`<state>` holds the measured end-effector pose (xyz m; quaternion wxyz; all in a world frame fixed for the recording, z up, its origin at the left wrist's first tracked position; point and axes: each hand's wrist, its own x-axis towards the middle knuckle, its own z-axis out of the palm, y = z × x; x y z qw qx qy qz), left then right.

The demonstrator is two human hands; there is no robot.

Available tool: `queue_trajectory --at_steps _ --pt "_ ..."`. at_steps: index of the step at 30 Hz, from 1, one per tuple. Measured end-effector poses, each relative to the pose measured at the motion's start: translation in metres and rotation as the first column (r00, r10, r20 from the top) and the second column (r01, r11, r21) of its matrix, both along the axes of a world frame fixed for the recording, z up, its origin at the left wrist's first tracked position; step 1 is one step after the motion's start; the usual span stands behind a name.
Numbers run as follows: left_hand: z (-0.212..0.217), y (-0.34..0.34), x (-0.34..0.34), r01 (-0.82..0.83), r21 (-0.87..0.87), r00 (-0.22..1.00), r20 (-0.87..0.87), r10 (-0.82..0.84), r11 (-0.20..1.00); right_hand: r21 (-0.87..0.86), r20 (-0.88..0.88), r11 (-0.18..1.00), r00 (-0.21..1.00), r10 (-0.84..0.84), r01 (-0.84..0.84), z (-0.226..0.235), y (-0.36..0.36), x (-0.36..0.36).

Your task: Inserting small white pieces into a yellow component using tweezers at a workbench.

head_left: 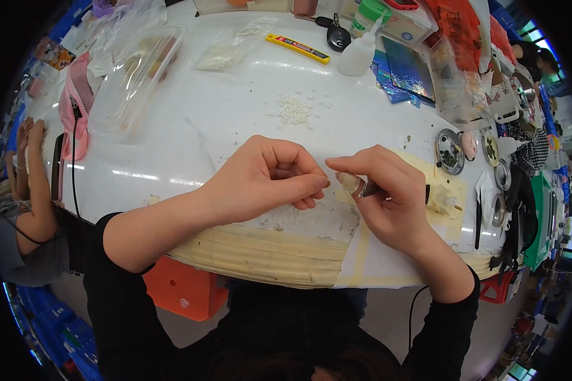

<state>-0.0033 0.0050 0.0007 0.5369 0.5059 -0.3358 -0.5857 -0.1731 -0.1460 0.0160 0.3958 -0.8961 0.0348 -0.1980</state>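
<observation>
My left hand (270,174) is over the near middle of the white table, thumb and forefinger pinched together. A tiny dark speck shows at the fingertips, too small to name. Just to its right, my right hand (394,193) curls round a slim dark tool (371,188), mostly hidden by the fingers; its kind cannot be made out. Something pale, like tape, wraps a fingertip of that hand. The two hands are close but apart. Beyond them lies a loose scatter of small white bits (294,109).
A yellow box-cutter-like strip (297,49), a car key (338,38) and a white squeeze bottle (358,54) lie farther back. Clear plastic box (130,82) stands left, round metal dishes (450,152) right. Another person's arms (38,165) rest at far left.
</observation>
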Motion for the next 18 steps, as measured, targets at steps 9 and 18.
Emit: queue_trajectory --at_steps 9,18 --pt "-0.0008 -0.0019 0.0013 0.021 0.030 0.994 -0.111 -0.018 0.999 -0.018 0.055 0.998 0.997 0.054 -0.053 -0.0067 0.0022 -0.0001" --pt "0.0008 -0.0016 0.0022 0.023 0.057 0.989 -0.146 -0.015 0.998 -0.012 0.058 0.998 0.997 0.059 -0.059 -0.0012 0.0015 0.0009"
